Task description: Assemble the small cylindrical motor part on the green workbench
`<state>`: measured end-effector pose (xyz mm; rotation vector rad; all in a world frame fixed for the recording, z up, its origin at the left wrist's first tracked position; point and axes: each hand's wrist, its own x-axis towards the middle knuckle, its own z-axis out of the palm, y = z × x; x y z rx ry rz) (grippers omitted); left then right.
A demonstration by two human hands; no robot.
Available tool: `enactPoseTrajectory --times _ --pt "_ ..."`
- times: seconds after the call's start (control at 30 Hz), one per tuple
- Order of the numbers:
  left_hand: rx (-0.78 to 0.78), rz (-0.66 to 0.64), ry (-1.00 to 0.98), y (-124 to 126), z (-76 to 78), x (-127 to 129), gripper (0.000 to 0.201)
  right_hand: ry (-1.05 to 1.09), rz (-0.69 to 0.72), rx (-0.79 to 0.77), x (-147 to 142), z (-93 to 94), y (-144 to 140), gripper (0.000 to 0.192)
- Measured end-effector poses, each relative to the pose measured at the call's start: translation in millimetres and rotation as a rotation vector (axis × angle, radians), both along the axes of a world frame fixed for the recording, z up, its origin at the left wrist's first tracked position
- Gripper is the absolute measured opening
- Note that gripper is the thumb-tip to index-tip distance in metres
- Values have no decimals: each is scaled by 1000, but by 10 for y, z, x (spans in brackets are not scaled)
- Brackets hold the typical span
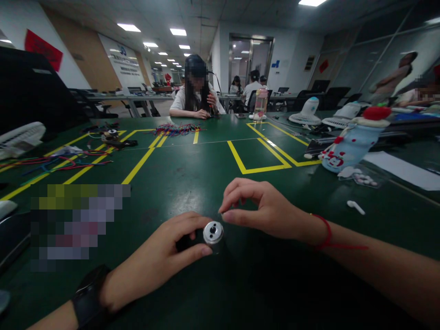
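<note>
A small cylindrical metal motor (213,233) stands upright on the green table, its round silver end facing up with a dark centre and small holes. My left hand (172,243) grips it from the left, thumb in front and fingers behind. Just above and to the right of the motor is my right hand (257,208), thumb and index finger pinched together. A tiny dark bit shows at those fingertips, too small to name. The right hand appears apart from the motor.
Bundles of coloured wires (79,158) lie at left, with more wires (178,129) farther back. Yellow tape (268,169) marks the green table. At right are a blue bottle (355,142), a white earbud (355,207) and a small bag (362,178). A person (197,91) sits opposite.
</note>
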<state>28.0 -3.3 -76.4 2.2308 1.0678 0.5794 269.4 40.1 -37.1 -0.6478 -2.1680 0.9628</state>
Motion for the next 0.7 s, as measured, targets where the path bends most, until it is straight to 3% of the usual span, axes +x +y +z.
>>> enactPoseTrajectory --times 0.1,0.23,0.37,0.47,0.57,0.7 --pt "-23 -16 -3 33 22 50 32 -208 136 10 192 -57 139 10" --pt "-23 -14 -1 106 -39 106 34 -394 242 99 347 -273 289 14" --pt "-26 -19 8 158 -101 127 34 -455 257 145 377 -379 350 15" --pt "-32 -30 10 166 -123 130 32 -422 274 83 394 -355 362 19" --pt "-29 -22 15 144 -132 125 33 -260 167 -71 439 -341 410 23" --pt "-23 -26 15 99 -113 115 33 -47 -266 -166 536 -417 569 20"
